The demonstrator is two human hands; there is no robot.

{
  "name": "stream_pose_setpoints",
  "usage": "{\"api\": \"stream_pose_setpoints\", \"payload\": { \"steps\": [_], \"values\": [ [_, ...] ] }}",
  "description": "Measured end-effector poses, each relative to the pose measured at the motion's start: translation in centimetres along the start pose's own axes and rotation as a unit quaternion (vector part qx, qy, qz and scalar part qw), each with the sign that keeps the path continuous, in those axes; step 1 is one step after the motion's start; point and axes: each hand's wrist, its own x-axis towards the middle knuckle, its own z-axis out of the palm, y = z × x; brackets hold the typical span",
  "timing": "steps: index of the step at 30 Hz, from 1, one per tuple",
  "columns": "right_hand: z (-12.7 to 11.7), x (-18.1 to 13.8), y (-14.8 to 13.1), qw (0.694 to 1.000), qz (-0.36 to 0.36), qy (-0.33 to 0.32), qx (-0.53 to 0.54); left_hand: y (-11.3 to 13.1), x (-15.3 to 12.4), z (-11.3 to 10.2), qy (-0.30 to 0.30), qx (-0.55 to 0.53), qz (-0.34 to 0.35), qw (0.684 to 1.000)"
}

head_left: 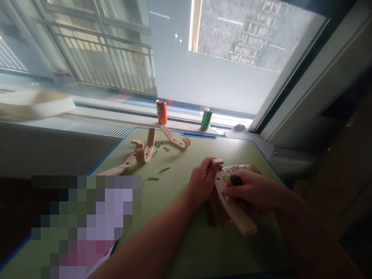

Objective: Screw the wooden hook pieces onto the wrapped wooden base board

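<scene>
Held wooden hook: the drilled wooden hook (236, 217) is held slantwise above the counter (174, 205), its lower end pointed towards the near edge, perhaps so that its holes can be reached.
Left hand: the hooked upper end is clasped by the left hand (203, 176), its fingers closed around it, seemingly for steadiness.
Right hand: a black handle (236, 179) is enclosed by the curled fingers of the right hand (251, 188) beside the holes; its working end is hidden.
Clear wrapping: crinkled clear wrapping (236, 168) is seen behind the hands; whether it is touched cannot be told.
Loose screws: several screws (154, 178) are scattered left of the hands, apparently within easy reach.
Loose hooks: a curved hook (174, 140) is laid near the far edge, beyond the working area.
Cans: an orange can (162, 112) and a green can (206, 119) are stood on the windowsill, presumably out of the way.
</scene>
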Motion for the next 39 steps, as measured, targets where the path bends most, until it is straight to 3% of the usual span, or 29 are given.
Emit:
{"api": "stream_pose_setpoints", "payload": {
  "steps": [8,18,33,39],
  "values": [
    [0.36,0.67,0.19,0.997,0.022,-0.029,0.074,0.13,-0.23,-0.12,0.003,0.028,0.02,0.999],
    [0.4,0.74,0.43,0.994,0.031,-0.05,0.091,0.03,-0.75,-0.15,0.019,0.062,0.033,0.997],
    [0.18,0.59,-0.2,0.995,0.054,-0.062,0.051,-0.35,-0.88,-0.23,0.022,0.101,0.053,0.993],
    [0.32,0.48,0.01,0.997,0.047,-0.038,0.044,-0.27,-0.8,-0.15,0.019,0.11,0.058,0.992]
  ]
}}
